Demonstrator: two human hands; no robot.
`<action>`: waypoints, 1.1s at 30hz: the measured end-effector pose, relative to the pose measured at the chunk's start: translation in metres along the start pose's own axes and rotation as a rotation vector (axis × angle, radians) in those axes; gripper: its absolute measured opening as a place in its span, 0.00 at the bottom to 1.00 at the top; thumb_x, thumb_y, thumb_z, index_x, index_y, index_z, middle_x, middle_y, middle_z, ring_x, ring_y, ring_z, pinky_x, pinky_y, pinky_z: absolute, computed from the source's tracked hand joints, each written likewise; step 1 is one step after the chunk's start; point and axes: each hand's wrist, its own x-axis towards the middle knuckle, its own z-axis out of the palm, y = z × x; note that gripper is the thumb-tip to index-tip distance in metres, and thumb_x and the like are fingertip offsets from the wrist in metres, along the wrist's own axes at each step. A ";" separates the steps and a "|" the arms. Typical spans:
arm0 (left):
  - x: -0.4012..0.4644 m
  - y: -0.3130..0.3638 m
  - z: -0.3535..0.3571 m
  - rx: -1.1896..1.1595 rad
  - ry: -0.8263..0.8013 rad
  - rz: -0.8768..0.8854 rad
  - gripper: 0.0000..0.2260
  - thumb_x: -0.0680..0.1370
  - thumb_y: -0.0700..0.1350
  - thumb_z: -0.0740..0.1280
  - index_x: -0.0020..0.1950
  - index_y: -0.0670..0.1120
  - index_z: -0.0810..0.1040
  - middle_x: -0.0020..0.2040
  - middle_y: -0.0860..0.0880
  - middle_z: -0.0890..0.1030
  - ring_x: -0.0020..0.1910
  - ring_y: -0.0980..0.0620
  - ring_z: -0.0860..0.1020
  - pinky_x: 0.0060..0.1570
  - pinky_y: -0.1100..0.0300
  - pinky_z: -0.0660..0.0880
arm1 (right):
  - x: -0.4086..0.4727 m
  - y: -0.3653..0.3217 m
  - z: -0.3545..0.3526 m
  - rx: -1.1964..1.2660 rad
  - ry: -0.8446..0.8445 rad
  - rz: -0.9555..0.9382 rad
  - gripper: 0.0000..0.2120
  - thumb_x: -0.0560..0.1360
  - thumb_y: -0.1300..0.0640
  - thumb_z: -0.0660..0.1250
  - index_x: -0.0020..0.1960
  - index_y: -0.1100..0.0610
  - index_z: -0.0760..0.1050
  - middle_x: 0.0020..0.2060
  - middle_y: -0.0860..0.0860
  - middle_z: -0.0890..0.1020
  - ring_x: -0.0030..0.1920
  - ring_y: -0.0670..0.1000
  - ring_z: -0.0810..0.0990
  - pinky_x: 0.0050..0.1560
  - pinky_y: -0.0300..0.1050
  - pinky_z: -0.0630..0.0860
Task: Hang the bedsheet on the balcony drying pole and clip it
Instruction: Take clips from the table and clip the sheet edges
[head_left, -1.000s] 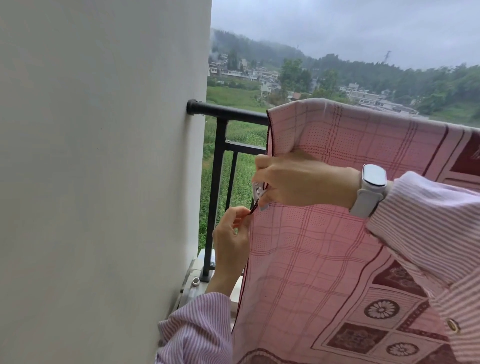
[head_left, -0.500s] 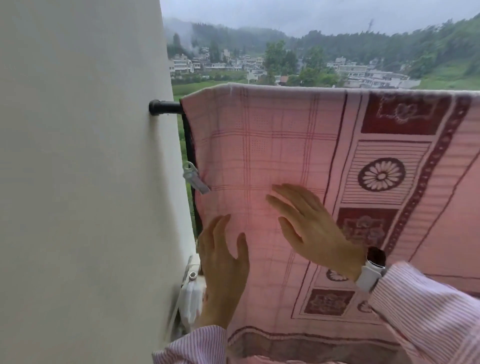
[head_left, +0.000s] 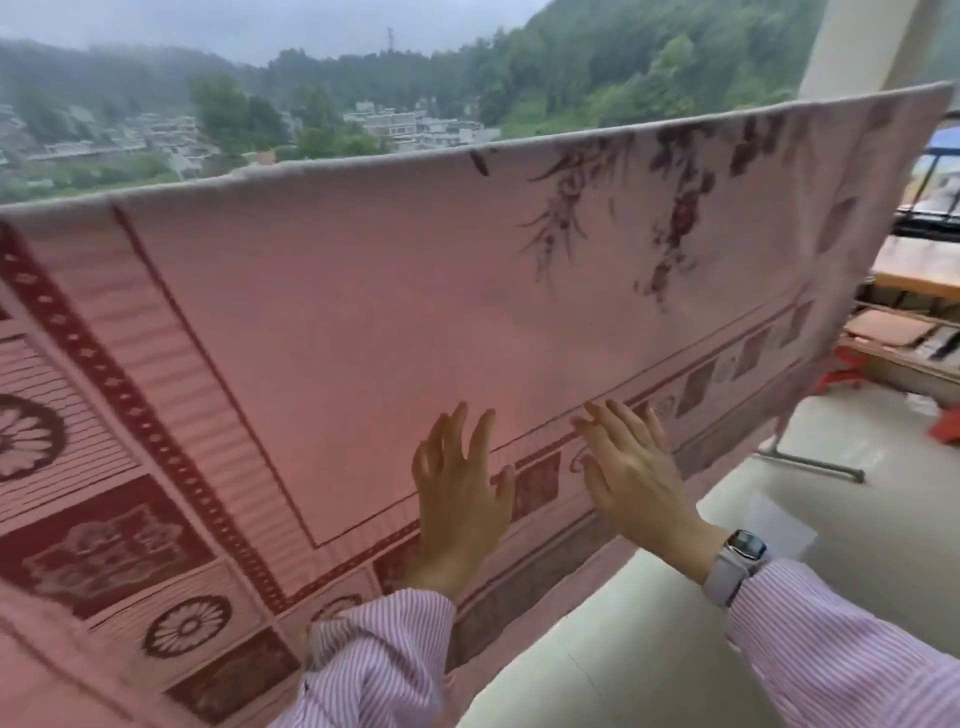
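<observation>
A pink bedsheet with dark red borders and flower patterns hangs spread across the balcony rail, its top fold running from the left edge up to the right. The rail under it is hidden by the cloth. My left hand is raised in front of the sheet's lower border with straight, spread fingers and holds nothing. My right hand, with a watch on its wrist, is beside it, fingers also straight against or just before the cloth. No clip is in view.
A pale tiled floor lies at the lower right. A metal stand foot rests on it past the sheet's end. Red stools and wooden boards sit at the far right, by a white pillar.
The view has swung right along the sheet, away from the wall and the clip on the left edge. Both hands left the clip, opened flat, and moved right along the cloth.
</observation>
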 end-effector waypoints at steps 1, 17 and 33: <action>0.014 0.028 0.022 -0.035 -0.074 0.023 0.26 0.75 0.49 0.63 0.71 0.50 0.59 0.74 0.45 0.57 0.73 0.43 0.54 0.71 0.45 0.54 | -0.009 0.033 -0.010 -0.026 0.016 0.067 0.20 0.72 0.54 0.52 0.60 0.57 0.72 0.60 0.56 0.77 0.64 0.57 0.70 0.63 0.66 0.62; 0.223 0.374 0.361 -0.163 -0.454 0.581 0.28 0.75 0.57 0.59 0.72 0.53 0.56 0.74 0.46 0.58 0.72 0.44 0.55 0.68 0.47 0.54 | -0.042 0.478 -0.076 -0.344 0.033 0.754 0.23 0.70 0.52 0.51 0.59 0.56 0.74 0.59 0.57 0.77 0.61 0.59 0.74 0.60 0.65 0.70; 0.458 0.707 0.642 -0.294 -0.426 0.825 0.27 0.75 0.55 0.61 0.72 0.52 0.57 0.74 0.47 0.58 0.72 0.45 0.54 0.68 0.44 0.53 | 0.039 0.906 -0.149 -0.446 0.076 0.965 0.29 0.71 0.48 0.43 0.68 0.55 0.65 0.68 0.54 0.69 0.70 0.54 0.63 0.70 0.60 0.58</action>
